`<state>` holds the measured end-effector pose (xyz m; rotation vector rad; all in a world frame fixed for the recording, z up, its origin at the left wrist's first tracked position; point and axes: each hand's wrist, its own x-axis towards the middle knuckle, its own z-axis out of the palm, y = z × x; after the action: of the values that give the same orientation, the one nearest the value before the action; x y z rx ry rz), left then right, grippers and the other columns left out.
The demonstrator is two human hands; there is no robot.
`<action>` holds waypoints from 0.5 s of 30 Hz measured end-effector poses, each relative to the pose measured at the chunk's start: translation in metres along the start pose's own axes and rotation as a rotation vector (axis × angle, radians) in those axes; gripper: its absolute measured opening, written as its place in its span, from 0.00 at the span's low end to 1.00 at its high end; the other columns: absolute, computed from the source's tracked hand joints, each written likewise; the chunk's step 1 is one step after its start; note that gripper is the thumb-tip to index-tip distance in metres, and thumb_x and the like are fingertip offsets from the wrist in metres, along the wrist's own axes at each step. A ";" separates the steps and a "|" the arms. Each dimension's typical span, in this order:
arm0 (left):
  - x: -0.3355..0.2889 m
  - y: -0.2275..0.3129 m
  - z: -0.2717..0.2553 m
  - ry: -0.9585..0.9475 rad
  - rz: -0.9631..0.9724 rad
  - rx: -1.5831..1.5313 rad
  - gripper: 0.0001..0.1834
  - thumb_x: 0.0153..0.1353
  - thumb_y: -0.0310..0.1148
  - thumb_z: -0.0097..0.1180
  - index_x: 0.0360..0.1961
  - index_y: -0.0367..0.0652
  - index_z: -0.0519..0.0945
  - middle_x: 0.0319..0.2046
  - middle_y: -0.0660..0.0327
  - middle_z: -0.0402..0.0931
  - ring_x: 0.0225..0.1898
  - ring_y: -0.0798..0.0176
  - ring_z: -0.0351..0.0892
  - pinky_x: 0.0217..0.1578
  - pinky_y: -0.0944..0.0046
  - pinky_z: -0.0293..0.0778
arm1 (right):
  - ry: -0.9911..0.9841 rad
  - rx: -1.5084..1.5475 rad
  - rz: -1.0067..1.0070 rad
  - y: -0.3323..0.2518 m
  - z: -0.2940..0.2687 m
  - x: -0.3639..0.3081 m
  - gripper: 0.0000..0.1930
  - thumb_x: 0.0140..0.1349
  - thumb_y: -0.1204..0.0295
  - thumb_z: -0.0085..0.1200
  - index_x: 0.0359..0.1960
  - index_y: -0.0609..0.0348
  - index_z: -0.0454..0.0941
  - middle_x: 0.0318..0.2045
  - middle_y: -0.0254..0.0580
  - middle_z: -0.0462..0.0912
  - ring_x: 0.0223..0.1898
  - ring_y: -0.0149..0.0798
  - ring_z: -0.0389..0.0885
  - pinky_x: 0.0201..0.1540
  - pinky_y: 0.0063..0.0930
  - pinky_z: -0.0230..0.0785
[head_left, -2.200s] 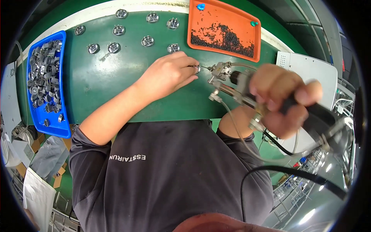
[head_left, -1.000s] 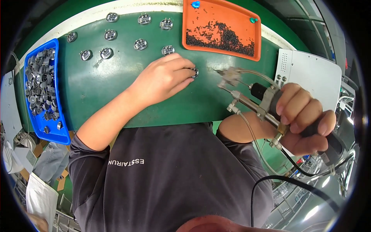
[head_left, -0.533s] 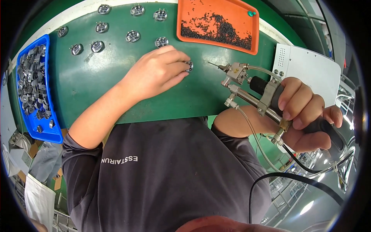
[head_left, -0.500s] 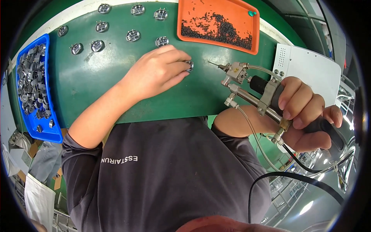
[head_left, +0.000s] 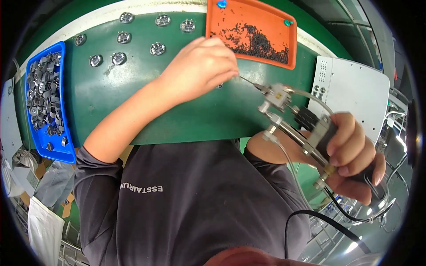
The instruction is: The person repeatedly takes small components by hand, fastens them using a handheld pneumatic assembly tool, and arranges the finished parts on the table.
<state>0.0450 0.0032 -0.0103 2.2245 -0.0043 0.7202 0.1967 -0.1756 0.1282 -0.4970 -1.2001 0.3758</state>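
Note:
My left hand (head_left: 205, 65) is over the green table, its fingers pressed together close to the needle tip; what they pinch, if anything, is hidden. Partly covered by that hand, a small round metallic part (head_left: 219, 86) sits on the table. My right hand (head_left: 355, 157) is wrapped round the grip of a dispensing gun (head_left: 280, 96) with a thin needle, metal tubes and hoses. The needle points left, its tip at the left fingertips. Several similar round parts with pins (head_left: 118, 58) lie spaced out on the far left of the table.
An orange tray (head_left: 290, 53) with many tiny black pieces stands at the far side. On the left is a blue tray (head_left: 69, 148) full of dark round parts. A white box-shaped device (head_left: 350, 88) stands at right. A black cable (head_left: 319, 213) loops below the gun.
My left hand has let go of the round part and moved right and away from me, toward the needle tip. The gun has shifted slightly nearer to me.

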 end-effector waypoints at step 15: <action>-0.039 0.027 -0.012 -0.095 0.041 0.125 0.10 0.53 0.29 0.71 0.36 0.41 0.84 0.46 0.59 0.80 0.43 0.53 0.81 0.42 0.55 0.78 | -0.132 -0.116 0.239 -0.005 -0.021 0.004 0.22 0.73 0.48 0.55 0.56 0.49 0.76 0.23 0.27 0.72 0.21 0.28 0.69 0.29 0.27 0.64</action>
<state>0.0003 -0.0159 -0.0056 2.3827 -0.0541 0.6517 0.2179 -0.1812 0.1278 -0.7285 -1.2987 0.5524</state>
